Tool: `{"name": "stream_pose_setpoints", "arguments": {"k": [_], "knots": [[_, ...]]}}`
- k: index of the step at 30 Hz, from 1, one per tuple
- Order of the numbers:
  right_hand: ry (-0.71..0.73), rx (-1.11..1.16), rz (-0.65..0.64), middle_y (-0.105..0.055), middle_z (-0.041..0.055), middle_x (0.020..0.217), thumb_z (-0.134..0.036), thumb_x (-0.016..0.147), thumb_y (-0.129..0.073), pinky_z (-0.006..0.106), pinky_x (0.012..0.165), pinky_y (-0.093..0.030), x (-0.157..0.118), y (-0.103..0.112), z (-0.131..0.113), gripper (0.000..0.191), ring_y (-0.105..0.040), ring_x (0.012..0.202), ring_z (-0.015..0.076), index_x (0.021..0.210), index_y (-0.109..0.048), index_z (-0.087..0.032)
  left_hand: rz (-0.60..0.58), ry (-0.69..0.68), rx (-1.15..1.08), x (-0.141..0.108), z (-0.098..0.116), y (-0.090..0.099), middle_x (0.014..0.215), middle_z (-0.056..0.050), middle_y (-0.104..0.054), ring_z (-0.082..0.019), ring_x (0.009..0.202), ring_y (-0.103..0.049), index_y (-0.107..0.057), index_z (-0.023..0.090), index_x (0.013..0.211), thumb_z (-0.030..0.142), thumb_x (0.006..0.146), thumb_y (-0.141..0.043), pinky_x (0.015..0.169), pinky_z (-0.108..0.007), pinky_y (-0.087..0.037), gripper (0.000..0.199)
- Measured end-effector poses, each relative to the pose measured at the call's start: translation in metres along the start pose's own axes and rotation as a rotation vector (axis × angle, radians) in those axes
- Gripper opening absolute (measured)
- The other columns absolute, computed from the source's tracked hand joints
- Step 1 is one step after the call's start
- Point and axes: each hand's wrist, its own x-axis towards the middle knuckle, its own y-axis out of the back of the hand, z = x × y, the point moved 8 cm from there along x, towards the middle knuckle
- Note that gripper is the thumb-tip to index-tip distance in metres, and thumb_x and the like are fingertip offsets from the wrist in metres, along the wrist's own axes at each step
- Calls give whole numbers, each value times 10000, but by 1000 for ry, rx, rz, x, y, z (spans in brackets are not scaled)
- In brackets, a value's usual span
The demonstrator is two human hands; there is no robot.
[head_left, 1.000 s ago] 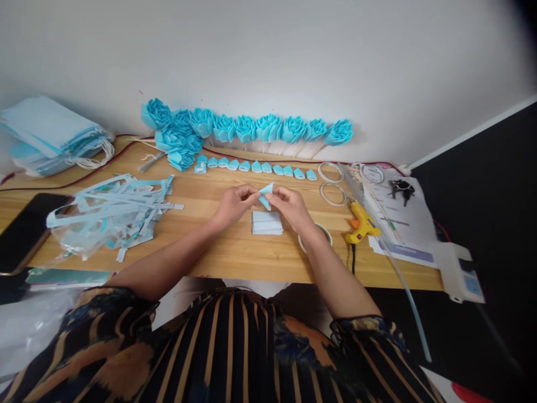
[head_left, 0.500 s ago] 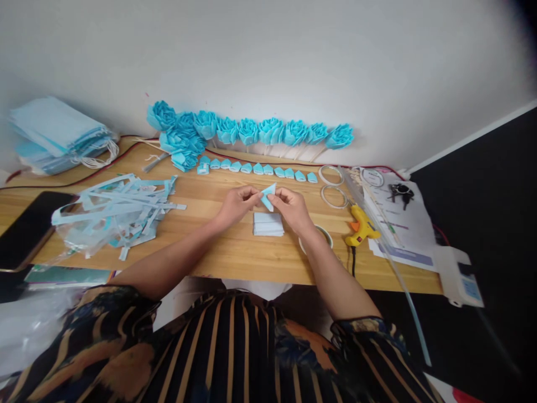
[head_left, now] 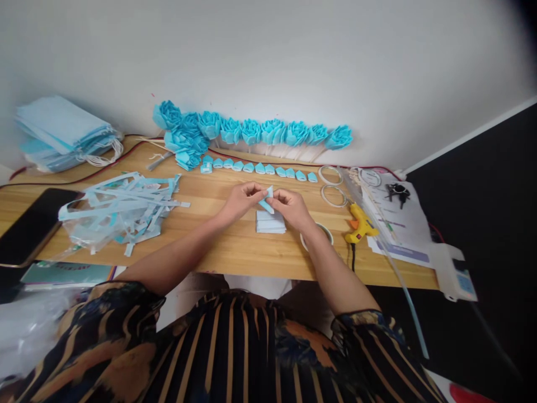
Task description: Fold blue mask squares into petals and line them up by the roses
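Between my two hands is a small folded piece of light-blue mask fabric [head_left: 267, 206]. My left hand [head_left: 242, 201] pinches its left side, and my right hand [head_left: 291, 207] grips the right side with thumb and fingers. Just below them on the table lies a stack of pale-blue rectangular pieces [head_left: 271, 224]. Beyond the hands runs a row of small folded blue petals [head_left: 260, 168]. Behind that row, blue fabric flowers [head_left: 273, 131] on thin stems lean against the wall.
A tangle of cut strips [head_left: 121, 207] lies at left, near a black phone [head_left: 31, 226] and a stack of face masks [head_left: 62, 126]. On the right are tape rolls [head_left: 334, 196], a yellow glue gun [head_left: 359, 224], papers [head_left: 406, 215], keys [head_left: 398, 193] and a white power strip [head_left: 453, 271].
The piece between my fingers has gone from a wide triangle to a narrower folded shape. Both hands stay in nearly the same place; the view has shifted slightly.
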Motion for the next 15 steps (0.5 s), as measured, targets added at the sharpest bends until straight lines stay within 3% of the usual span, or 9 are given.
{"name": "stream_pose_setpoints", "arguments": {"k": [8,15], "knots": [[3,-74,-33,-481,-43,594,-444,763,-667,252,548,-309,-1,-2,-6,301,-386,565,96,645,-547,-194,29,-3,-46,3,-4,2,673,17,-587,-104,636,-523,-606,165,721,466,712,-714,611,-232,-440,320],[-4,52,139,-516,-36,591,-458,773,-658,255,546,-325,1,13,-2,290,-413,559,104,672,-574,-200,-12,47,-31,3,-9,-1,672,-2,-596,-108,597,-535,-653,158,858,570,798,-620,579,-233,-440,418]]}}
